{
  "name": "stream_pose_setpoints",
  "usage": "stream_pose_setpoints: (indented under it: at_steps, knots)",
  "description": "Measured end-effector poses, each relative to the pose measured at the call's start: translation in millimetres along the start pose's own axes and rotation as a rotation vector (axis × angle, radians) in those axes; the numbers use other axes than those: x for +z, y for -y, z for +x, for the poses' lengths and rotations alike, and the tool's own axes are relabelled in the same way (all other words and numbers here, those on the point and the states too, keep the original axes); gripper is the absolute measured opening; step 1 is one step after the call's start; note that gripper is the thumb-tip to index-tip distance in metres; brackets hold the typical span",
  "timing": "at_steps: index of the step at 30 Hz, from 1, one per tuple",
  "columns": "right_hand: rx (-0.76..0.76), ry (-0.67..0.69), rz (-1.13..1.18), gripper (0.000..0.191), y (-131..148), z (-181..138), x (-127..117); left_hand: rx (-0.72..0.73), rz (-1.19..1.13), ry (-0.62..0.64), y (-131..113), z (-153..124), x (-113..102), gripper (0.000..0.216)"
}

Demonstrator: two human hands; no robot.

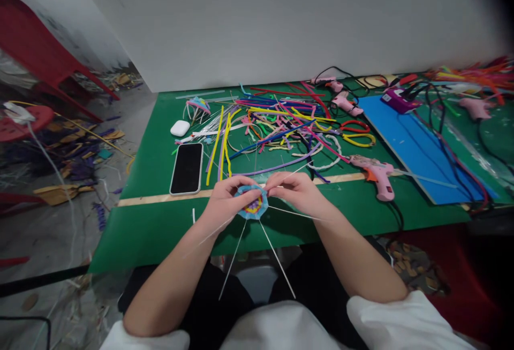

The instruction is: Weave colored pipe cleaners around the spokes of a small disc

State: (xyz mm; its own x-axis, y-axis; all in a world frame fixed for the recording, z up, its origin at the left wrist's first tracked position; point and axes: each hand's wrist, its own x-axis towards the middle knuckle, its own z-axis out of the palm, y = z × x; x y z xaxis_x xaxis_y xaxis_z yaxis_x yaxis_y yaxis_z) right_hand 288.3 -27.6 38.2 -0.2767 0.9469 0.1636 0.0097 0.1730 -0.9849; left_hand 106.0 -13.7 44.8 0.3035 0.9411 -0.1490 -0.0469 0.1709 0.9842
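Observation:
Between my hands, above the front part of the green tabletop, is a small round woven disc (257,212) with a blue outer band and yellow, red and purple rings inside. Thin pale sticks (277,258) spread out from its edge, two of them pointing down towards my lap. My left hand (228,198) pinches the disc at its left side, thumb lying across its front. At the upper right edge, my right hand (295,188) has thumb and fingers pressed together. What exactly they pinch there is too small to make out.
A phone (187,169) and a white case (180,128) lie at left. Behind my hands is a pile of coloured pipe cleaners (277,120), with scissors (357,134) beside it. A pink glue gun (375,174) and a blue board (421,152) are at right, among cables.

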Motion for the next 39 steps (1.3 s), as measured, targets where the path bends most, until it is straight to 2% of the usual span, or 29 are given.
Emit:
stream_pose_setpoints:
  at_steps: [6, 11, 24, 30, 35, 39]
  knots:
    - [-0.009, 0.011, 0.072, 0.009, -4, 2, 1, -0.024, -0.031, 0.053, -2, -2, 2, 0.018]
    - [-0.066, -0.041, -0.030, 0.013, -1, 0, 5, 0.034, 0.052, 0.016, -7, -5, 3, 0.015]
    - [-0.343, -0.146, -0.323, 0.003, 7, -3, 14, 0.153, 0.211, 0.004, -5, -11, 1, 0.010]
    - [-0.306, -0.188, -0.365, 0.003, 12, -4, 16, 0.180, 0.291, 0.048, -11, -12, -3, 0.012]
    - [-0.240, -0.189, -0.340, 0.003, 11, -5, 17, 0.311, 0.451, 0.004, -13, -12, -5, 0.013]
    - [-0.250, -0.164, -0.305, 0.004, 11, -5, 17, 0.296, 0.470, 0.023, -13, -14, -4, 0.016]
